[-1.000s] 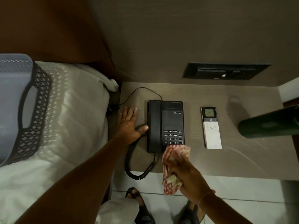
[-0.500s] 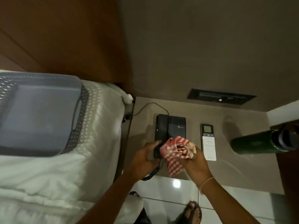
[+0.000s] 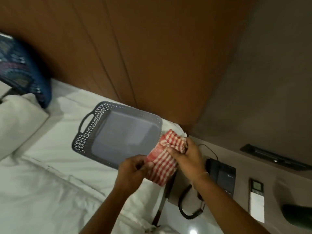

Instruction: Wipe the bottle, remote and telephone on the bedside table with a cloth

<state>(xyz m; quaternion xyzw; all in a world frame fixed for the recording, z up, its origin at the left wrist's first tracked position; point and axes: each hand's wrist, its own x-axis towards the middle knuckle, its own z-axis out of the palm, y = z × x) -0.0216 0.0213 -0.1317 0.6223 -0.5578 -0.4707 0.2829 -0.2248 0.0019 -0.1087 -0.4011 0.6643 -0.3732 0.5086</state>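
Wiping judged finished or paused: cloth (image 3: 162,163) lifted clear of the bedside table (image 3: 190,183), held over the bed edge just beside the grey basket (image 3: 118,134). No cleaned-versus-dirty difference visible. Telephone (image 3: 222,176), remote (image 3: 256,201) and bottle (image 3: 297,215), cut off at frame edge, all lying on the table right of the basket. Left hand (image 3: 133,171) fingers curled, pinching cloth's lower corner. Right hand (image 3: 185,154) fingers closed, bunching upper part. Likely folding or dropping into basket next.

Basket (image 3: 87,132) on bed (image 3: 42,183), left of telephone (image 3: 222,176) and remote (image 3: 256,200).
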